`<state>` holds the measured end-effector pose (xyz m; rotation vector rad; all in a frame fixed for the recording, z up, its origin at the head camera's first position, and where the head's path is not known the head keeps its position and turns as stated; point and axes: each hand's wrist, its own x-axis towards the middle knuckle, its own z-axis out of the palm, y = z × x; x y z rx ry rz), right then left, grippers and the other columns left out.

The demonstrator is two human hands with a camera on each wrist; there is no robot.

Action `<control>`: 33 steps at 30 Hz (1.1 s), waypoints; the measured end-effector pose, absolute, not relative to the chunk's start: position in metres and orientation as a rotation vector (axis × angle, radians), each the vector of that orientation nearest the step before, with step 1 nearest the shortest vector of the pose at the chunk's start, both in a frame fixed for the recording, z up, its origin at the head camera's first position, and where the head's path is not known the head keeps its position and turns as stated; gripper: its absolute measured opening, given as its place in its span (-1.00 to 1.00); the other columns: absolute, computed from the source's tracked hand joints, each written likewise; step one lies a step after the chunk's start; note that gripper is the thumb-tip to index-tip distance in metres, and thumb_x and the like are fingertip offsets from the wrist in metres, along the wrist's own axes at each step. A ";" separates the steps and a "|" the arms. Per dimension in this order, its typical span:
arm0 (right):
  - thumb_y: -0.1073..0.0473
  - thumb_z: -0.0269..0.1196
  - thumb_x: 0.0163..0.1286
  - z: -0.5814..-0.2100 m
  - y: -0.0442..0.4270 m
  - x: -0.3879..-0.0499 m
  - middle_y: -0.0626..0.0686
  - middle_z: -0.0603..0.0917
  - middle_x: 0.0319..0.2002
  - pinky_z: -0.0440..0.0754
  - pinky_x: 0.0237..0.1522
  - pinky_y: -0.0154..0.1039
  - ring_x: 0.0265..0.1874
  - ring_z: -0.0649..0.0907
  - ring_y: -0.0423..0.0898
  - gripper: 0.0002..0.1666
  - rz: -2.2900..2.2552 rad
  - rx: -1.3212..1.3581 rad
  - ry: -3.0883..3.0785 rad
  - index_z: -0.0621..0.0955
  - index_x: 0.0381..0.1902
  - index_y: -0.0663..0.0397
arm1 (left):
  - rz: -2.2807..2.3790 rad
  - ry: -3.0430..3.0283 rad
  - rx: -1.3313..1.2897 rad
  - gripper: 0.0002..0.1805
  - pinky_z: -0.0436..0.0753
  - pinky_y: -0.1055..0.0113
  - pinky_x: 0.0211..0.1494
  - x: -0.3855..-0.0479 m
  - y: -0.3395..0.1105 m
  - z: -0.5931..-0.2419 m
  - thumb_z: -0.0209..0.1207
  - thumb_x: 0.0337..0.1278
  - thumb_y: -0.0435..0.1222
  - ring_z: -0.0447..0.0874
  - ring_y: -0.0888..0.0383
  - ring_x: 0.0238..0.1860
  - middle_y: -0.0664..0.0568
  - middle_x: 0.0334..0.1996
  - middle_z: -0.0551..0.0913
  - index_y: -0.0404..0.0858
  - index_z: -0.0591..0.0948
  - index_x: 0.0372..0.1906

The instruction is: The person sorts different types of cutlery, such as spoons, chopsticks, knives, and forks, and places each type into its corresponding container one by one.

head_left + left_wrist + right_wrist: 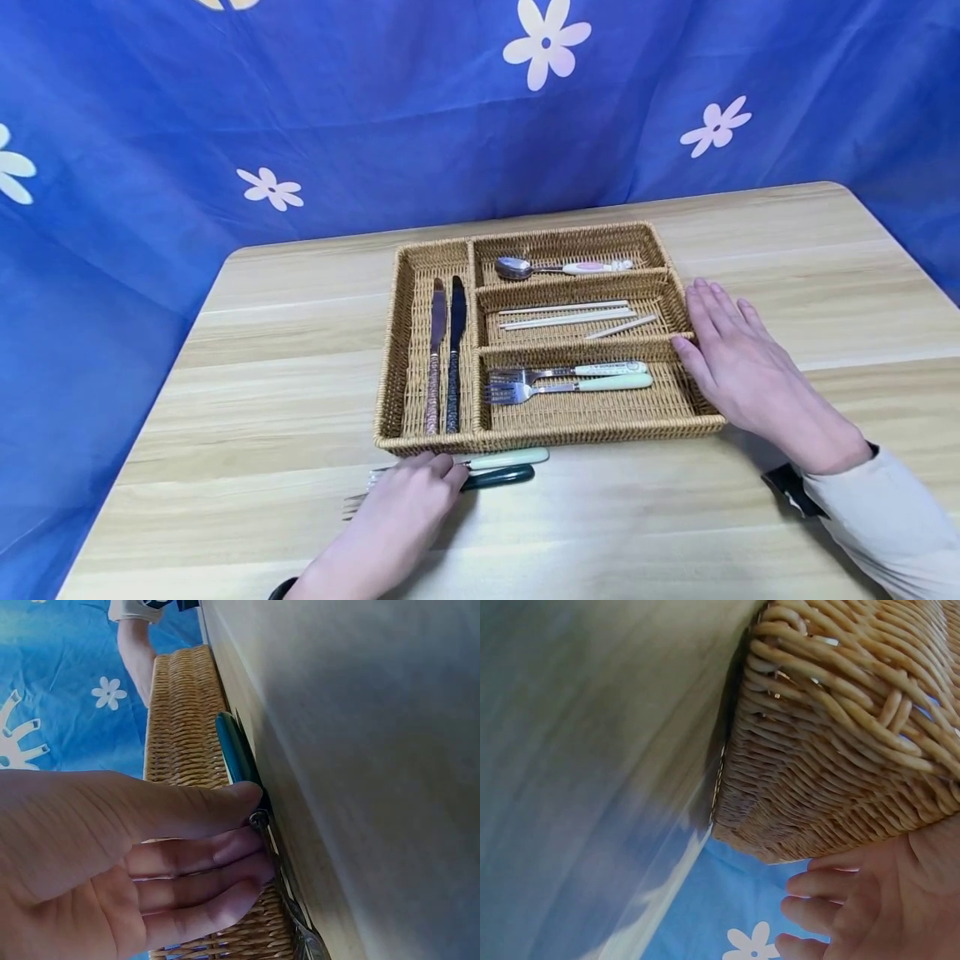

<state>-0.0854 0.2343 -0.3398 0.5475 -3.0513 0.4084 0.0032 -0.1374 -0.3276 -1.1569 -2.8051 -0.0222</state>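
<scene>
My left hand [408,504] is at the front left of the wicker cutlery tray [600,431]. Its thumb and fingers pinch two forks at their necks, low over the table. One fork has a dark green handle [501,477], the other a light green handle [517,457]; their tines show partly beyond my knuckles. Along the tray's right side rests my right hand [738,367], fingers extended and thumb at the rim. In the right wrist view, that hand [892,900] lies against the woven wall [810,772]. The left wrist view shows the thumb [217,806] over the dark fork.
Inside the tray, two knives [454,358] lie in the left compartment. A spoon [517,267] lies in the back one, several white sticks [570,318] in the middle, and two forks [611,382] in the front. Behind the wooden table [262,375] hangs a blue flowered cloth [375,108].
</scene>
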 end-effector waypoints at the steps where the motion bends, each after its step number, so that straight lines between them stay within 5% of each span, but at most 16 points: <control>1: -0.05 -0.27 0.60 -0.339 0.234 -0.086 0.41 -0.10 0.47 -0.24 0.46 0.16 0.46 -0.07 0.30 -0.24 0.408 0.546 -3.053 -0.09 0.47 0.43 | -0.025 -2.799 -1.158 -0.76 0.68 0.27 -0.34 0.003 -0.137 -0.328 0.30 -0.30 -0.56 0.59 0.13 -0.47 0.03 -0.50 0.60 -0.30 0.62 -0.39; 22: -0.05 -0.29 0.60 -0.338 0.234 -0.086 0.40 -0.12 0.47 -0.21 0.42 0.26 0.44 -0.09 0.35 -0.24 0.426 0.531 -3.088 -0.13 0.48 0.41 | 0.001 -2.827 -1.166 -0.71 0.68 0.32 -0.33 0.007 -0.134 -0.328 0.28 -0.42 -0.55 0.57 0.11 -0.42 0.00 -0.46 0.57 -0.33 0.61 -0.38; 29: -0.06 -0.30 0.60 -0.337 0.233 -0.086 0.39 -0.14 0.48 -0.20 0.40 0.30 0.44 -0.08 0.37 -0.23 0.438 0.516 -3.103 -0.15 0.48 0.39 | 0.055 -2.657 -1.265 -0.53 0.66 0.29 -0.24 0.009 -0.130 -0.326 0.28 -0.67 -0.50 0.53 0.09 -0.36 -0.03 -0.40 0.56 -0.38 0.57 -0.29; 33: -0.06 -0.31 0.60 -0.336 0.232 -0.086 0.39 -0.13 0.48 -0.18 0.39 0.34 0.44 -0.09 0.36 -0.23 0.444 0.513 -3.106 -0.15 0.48 0.39 | 0.069 -2.553 -1.266 -0.50 0.65 0.26 -0.24 0.011 -0.128 -0.326 0.16 -0.64 -0.51 0.53 0.05 -0.33 -0.08 -0.34 0.58 -0.42 0.57 -0.23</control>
